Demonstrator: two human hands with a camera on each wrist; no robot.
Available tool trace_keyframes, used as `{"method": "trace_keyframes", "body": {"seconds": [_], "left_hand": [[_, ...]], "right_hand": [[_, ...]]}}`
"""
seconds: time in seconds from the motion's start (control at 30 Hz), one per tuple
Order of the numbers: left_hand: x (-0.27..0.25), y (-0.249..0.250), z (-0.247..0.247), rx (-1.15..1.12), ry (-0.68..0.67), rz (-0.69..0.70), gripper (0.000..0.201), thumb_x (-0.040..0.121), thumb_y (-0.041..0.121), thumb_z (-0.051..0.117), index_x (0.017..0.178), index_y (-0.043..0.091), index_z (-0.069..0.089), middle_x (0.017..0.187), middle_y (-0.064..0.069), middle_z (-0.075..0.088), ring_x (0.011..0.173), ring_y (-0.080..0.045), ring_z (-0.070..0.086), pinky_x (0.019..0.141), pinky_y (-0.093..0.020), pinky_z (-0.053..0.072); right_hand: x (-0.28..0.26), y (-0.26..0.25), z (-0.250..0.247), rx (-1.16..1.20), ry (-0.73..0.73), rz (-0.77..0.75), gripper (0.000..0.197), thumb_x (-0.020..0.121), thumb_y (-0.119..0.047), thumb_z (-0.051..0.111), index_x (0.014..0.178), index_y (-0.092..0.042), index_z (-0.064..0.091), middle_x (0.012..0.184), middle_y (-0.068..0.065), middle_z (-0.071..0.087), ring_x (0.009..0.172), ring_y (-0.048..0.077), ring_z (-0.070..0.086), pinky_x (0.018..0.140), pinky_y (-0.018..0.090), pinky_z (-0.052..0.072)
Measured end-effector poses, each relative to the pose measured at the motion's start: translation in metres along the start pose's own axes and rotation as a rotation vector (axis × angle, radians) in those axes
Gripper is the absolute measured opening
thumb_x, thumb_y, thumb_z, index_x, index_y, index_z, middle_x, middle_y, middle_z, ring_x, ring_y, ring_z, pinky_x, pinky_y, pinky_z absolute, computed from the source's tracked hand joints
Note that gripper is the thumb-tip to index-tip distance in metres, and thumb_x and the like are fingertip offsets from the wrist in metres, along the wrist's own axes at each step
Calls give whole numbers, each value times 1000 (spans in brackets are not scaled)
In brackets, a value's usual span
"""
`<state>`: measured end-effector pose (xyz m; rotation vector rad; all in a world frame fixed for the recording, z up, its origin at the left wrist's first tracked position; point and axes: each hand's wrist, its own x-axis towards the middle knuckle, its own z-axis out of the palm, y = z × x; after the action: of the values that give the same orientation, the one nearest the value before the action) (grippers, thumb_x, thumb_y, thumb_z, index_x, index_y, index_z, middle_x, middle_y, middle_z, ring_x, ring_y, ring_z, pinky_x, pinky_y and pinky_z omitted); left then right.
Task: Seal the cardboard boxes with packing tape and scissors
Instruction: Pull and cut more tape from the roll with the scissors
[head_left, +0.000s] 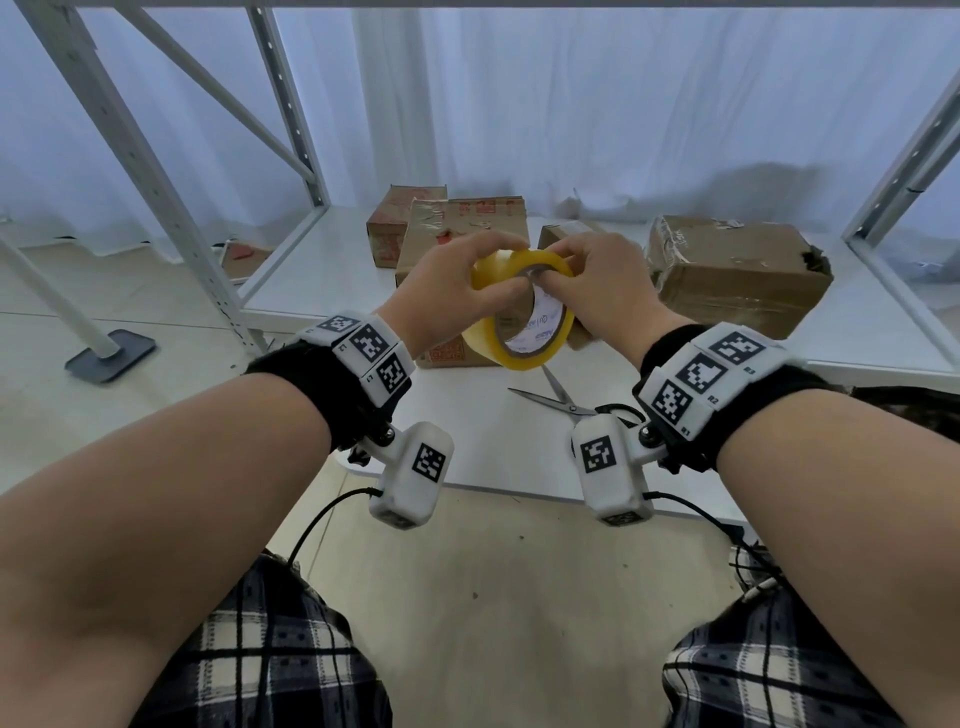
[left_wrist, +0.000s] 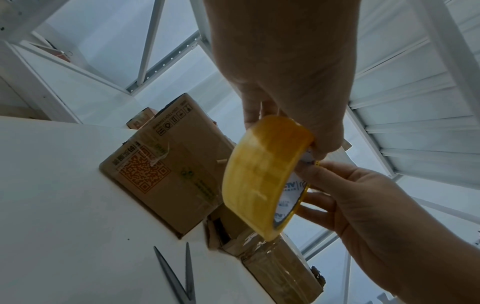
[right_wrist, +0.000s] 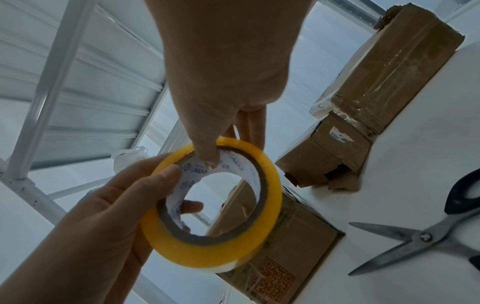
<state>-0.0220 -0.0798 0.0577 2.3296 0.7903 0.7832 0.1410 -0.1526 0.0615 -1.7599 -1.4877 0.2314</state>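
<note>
Both hands hold a yellow packing tape roll (head_left: 519, 332) in the air above the white shelf board (head_left: 467, 441). My left hand (head_left: 493, 278) grips its outer band from the left, with fingertips reaching into the core (right_wrist: 192, 205). My right hand (head_left: 553, 273) pinches the roll's top edge, thumb (right_wrist: 207, 158) pressed inside the printed core. Steel scissors (head_left: 561, 400) with black handles lie with their blades apart on the board just below the roll. A cardboard box with an orange QR print (left_wrist: 168, 174) sits under the roll.
Beside the QR box lie a torn small box (right_wrist: 324, 162) and a large taped box (head_left: 737, 270) on the right; another box (head_left: 400, 223) stands behind on the left. White rack posts (head_left: 171, 208) flank the shelf and curtains hang behind.
</note>
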Motion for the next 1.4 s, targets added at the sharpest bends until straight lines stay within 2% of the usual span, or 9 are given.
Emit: {"method": "trace_keyframes", "body": {"seconds": [0.1,0.3,0.4,0.57,0.7,0.87,0.97,1.17,1.4], "left_hand": [[1,0,1,-22,47,4,27,90,36,63,117,31,60,95,20,59,73,8,51,67,-7,37],[3,3,1,-18,73,30,42,90,35,64,130,26,55,129,3,54,114,-6,48,97,-22,40],[2,3,2,8,83,43,42,90,35,63,130,26,55,131,1,52,116,-6,45,99,-24,39],[4,3,1,-3,162,43,42,91,34,62,131,27,54,130,2,53,108,-3,46,89,-13,38],[4,0,1,-19,175,35,45,91,35,63,134,29,51,127,4,54,104,-6,50,92,-27,48],[4,1,1,-52,173,27,51,87,38,62,135,31,47,127,4,55,107,-14,56,92,-39,51],[2,4,1,-58,173,20,43,87,37,63,126,28,49,111,1,60,88,-26,61,79,-44,54],[-3,11,4,121,18,40,28,89,30,66,111,18,53,91,-2,56,75,-20,52,66,-28,46],[2,14,6,82,72,72,29,87,34,68,108,19,55,109,4,49,88,-12,47,71,-8,35]], "right_hand": [[1,3,2,-24,18,25,19,90,-28,63,94,-11,70,83,8,68,78,24,63,74,40,54],[5,7,4,18,61,70,17,93,-24,59,100,-10,66,94,8,67,87,22,60,75,30,45],[5,7,6,36,63,73,17,93,-24,59,102,-10,64,95,7,66,88,22,59,75,28,43],[4,3,10,192,85,177,10,95,-26,56,97,-17,56,94,10,64,93,29,62,86,47,51],[4,4,12,299,83,259,3,96,-22,53,97,-24,51,100,8,63,99,28,62,88,49,53],[6,2,16,638,20,515,25,98,-10,46,121,-19,50,119,9,59,97,29,65,55,33,58],[6,2,17,664,-55,605,27,98,-7,44,124,-12,47,118,14,59,86,29,67,48,28,55],[9,8,8,-149,-48,74,43,86,-24,63,127,-17,51,111,2,61,100,20,58,86,36,48],[11,9,9,-162,-31,30,21,87,-18,59,106,-14,66,96,1,63,91,19,57,73,25,37]]}}
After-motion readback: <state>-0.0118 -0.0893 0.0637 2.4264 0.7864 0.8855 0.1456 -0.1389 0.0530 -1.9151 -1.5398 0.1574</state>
